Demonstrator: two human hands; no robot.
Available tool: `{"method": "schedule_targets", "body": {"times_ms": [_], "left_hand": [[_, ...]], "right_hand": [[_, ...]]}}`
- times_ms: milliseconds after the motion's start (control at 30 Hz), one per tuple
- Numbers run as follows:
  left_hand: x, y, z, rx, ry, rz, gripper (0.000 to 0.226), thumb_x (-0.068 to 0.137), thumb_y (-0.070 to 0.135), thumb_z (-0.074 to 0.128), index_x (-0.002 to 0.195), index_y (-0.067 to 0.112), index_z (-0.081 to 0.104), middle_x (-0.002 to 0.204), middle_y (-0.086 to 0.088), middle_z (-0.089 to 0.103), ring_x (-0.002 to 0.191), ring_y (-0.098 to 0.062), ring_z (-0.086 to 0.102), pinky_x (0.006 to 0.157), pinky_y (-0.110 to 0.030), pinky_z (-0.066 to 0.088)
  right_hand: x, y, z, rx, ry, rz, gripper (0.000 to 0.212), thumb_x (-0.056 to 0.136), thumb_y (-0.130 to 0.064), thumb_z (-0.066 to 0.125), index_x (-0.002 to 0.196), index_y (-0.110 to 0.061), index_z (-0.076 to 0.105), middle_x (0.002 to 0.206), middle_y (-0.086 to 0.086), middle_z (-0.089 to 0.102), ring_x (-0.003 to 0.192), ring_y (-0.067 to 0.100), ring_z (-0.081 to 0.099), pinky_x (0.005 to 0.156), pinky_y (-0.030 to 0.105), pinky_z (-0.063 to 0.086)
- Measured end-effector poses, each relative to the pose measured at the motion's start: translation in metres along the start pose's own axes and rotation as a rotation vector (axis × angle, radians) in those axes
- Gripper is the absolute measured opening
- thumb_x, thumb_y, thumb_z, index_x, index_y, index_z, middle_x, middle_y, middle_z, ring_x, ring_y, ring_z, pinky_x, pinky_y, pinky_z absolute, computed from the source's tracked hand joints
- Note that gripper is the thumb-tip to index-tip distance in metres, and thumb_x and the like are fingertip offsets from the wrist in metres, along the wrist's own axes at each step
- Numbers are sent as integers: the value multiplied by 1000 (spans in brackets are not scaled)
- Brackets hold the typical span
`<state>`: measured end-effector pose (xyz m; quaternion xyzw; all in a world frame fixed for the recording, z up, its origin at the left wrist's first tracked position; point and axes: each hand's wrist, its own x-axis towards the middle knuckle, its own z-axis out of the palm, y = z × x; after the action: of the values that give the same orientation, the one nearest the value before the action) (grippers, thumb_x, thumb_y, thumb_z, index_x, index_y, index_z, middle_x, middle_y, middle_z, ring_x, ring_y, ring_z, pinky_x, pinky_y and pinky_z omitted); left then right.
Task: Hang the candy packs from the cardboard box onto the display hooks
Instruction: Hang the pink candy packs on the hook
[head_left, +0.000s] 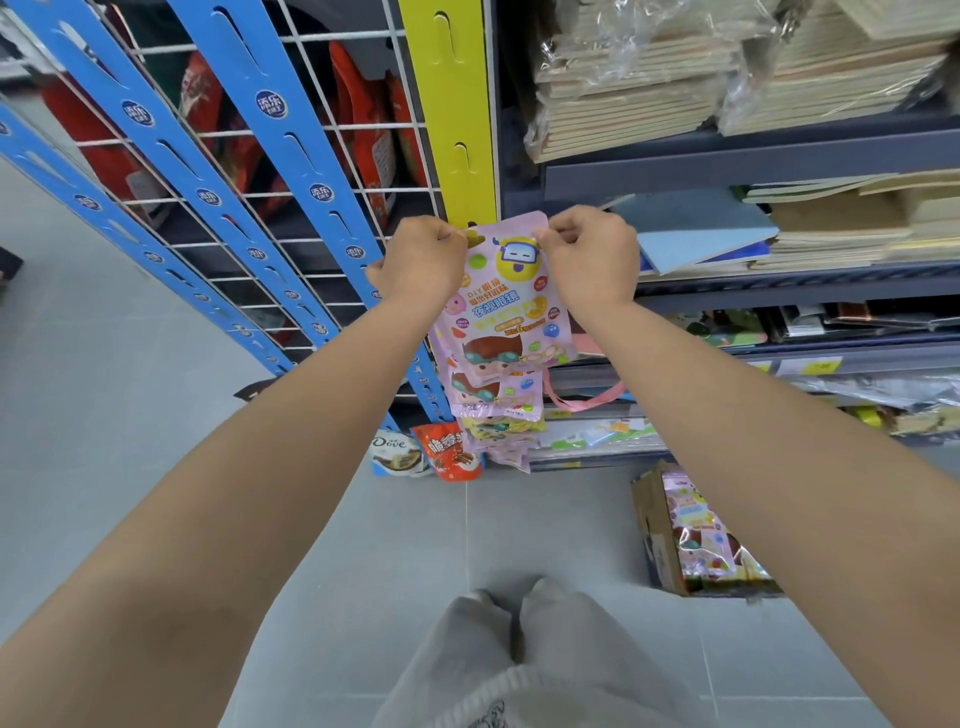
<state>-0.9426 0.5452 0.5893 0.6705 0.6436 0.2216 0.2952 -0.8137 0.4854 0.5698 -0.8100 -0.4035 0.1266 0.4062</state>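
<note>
A pink candy pack (506, 296) with cartoon print is held up against the yellow display strip (457, 104). My left hand (418, 262) pinches its top left corner and my right hand (589, 254) pinches its top right corner. Below it, several more candy packs (496, 410) hang one under another down the same strip. The cardboard box (657, 535) stands on the floor at the lower right, with more pink packs inside; my right forearm crosses over part of it. The hook behind the held pack is hidden.
Blue display strips (218, 156) lean over a white wire grid (363, 197) on the left. Dark shelves (753, 161) with stacked notebooks fill the right. A Dove bag (392, 454) and a red snack bag (449, 449) lie on the grey tile floor.
</note>
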Motion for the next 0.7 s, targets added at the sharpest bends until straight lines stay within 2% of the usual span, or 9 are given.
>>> {"method": "schedule_targets", "body": {"times_ms": [100,200,300,367,433,500,567,633,700], "left_hand": [[-1,-1,2,-23,4,-10,24,92,28,47,87,27,71,82,7,65,76,-15,51,98,-41,29],[-3,-5,0,3,22,22,24,91,30,48,89,28,72,80,8,63,76,-15,50,100,-43,34],[-4,-10,-1,42,47,76,24,91,33,49,91,27,72,82,7,65,81,-16,53,96,-39,32],[-4,-14,-2,111,70,132,24,91,36,50,93,25,72,87,4,69,87,-20,57,93,-37,31],[-5,-19,-1,205,96,208,26,93,37,49,100,22,69,94,-1,70,96,-26,60,94,-37,33],[-6,-22,0,299,115,264,27,95,32,46,109,17,64,102,-5,69,103,-29,59,94,-38,33],[-9,-25,3,317,126,279,25,93,25,46,113,12,55,106,-8,66,105,-31,56,97,-39,30],[-17,-27,4,267,144,266,27,89,22,49,112,8,47,108,-9,61,106,-32,53,98,-40,30],[-23,-33,4,248,236,351,27,84,19,51,108,7,48,111,-10,55,108,-32,48,96,-41,32]], "right_hand": [[-1,2,1,-5,-10,9,19,88,-27,61,99,-15,71,97,1,72,89,17,65,75,27,48],[-3,2,2,-5,-20,10,19,87,-27,62,98,-15,71,96,2,72,90,18,65,79,31,52],[-7,4,1,-13,-37,14,16,86,-24,62,94,-14,72,94,2,72,87,18,65,78,30,51],[-6,7,4,-29,-105,42,13,85,-19,62,89,-14,73,92,4,72,85,19,65,76,27,50],[-6,10,5,15,-204,99,12,82,-14,61,85,-18,72,92,10,72,87,27,67,81,34,54],[-8,15,4,83,-283,153,18,83,-9,58,93,-18,70,98,11,72,88,30,68,84,41,55],[-13,20,1,93,-379,168,28,86,-7,57,112,-13,66,107,8,68,85,21,66,83,29,55],[-21,26,-2,96,-468,170,34,86,-6,58,119,-11,62,108,6,66,73,8,59,62,9,51],[-32,31,-5,103,-519,213,39,86,-6,59,124,-12,58,106,5,65,71,9,58,49,8,46]]}}
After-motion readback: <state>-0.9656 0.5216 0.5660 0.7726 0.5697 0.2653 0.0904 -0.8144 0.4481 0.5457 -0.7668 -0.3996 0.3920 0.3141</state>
